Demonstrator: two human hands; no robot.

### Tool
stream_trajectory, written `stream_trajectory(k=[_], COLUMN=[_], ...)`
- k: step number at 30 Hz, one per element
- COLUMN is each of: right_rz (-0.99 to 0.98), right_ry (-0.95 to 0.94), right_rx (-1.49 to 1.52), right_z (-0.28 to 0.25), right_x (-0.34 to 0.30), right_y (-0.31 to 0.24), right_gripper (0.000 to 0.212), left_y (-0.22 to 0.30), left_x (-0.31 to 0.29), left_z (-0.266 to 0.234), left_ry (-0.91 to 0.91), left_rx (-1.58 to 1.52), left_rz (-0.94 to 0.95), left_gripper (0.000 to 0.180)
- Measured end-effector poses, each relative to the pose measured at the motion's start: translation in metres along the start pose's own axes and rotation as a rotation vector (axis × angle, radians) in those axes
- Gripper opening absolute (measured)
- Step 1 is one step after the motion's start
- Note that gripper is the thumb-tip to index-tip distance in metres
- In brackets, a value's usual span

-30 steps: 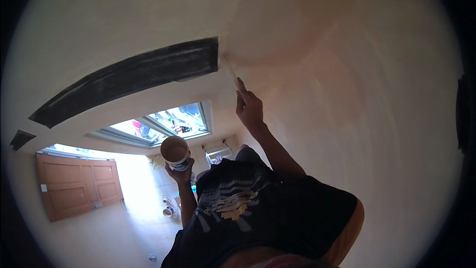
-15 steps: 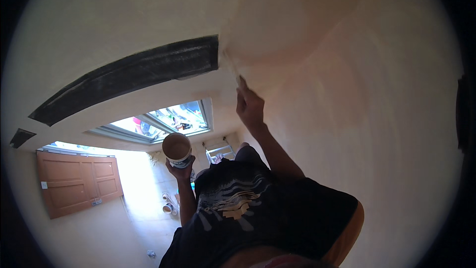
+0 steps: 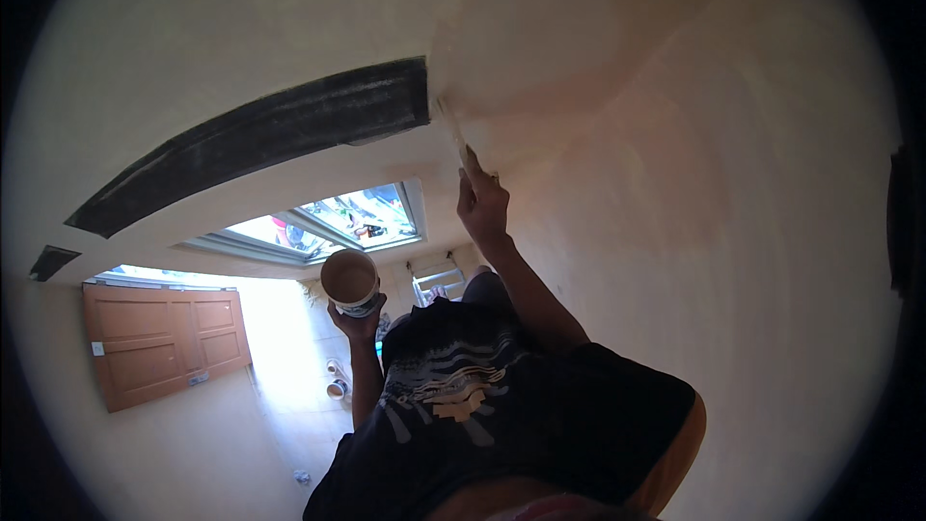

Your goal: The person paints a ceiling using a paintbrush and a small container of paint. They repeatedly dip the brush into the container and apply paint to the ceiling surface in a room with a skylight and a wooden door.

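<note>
Right hand (image 3: 484, 210) closed round a slim brush-like tool (image 3: 453, 129); left hand (image 3: 359, 323) clasping a tub (image 3: 353, 306). We judge a leftward slip could mark the dark strip (image 3: 275, 130).

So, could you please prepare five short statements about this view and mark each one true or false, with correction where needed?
1. The left hand holds a round, open-topped tub. True.
2. The right hand is empty. False: it holds a slim brush-like tool.
3. In the picture, the long dark strip lies above the window. True.
4. The brown panelled door appears to the right of the window. False: it appears to the left.
5. The person wears a plain white T-shirt. False: the T-shirt is black, with a printed pattern.
</note>
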State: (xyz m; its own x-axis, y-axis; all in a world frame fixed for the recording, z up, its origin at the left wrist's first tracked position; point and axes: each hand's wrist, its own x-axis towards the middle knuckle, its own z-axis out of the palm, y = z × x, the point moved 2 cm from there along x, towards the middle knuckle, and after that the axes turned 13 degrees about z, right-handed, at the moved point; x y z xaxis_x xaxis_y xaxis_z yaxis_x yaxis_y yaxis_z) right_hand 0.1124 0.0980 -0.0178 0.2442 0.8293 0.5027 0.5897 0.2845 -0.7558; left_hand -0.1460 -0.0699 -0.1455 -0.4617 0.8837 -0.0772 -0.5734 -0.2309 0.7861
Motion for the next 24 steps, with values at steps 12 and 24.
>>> stream_trajectory(k=[12, 24], right_rz=[0.218, -0.416], right_ry=[-0.162, -0.320], right_rx=[-0.016, -0.816], right_z=[0.011, -0.115], right_x=[-0.040, 0.173], right_y=[0.045, -0.165], right_gripper=[0.049, 0.015], left_y=[0.017, -0.045], left_x=[0.006, 0.026], left_z=[0.026, -0.008], left_ry=[-0.095, -0.224], left_rx=[0.375, -0.129], left_rz=[0.221, -0.013], left_gripper=[0.074, 0.076])
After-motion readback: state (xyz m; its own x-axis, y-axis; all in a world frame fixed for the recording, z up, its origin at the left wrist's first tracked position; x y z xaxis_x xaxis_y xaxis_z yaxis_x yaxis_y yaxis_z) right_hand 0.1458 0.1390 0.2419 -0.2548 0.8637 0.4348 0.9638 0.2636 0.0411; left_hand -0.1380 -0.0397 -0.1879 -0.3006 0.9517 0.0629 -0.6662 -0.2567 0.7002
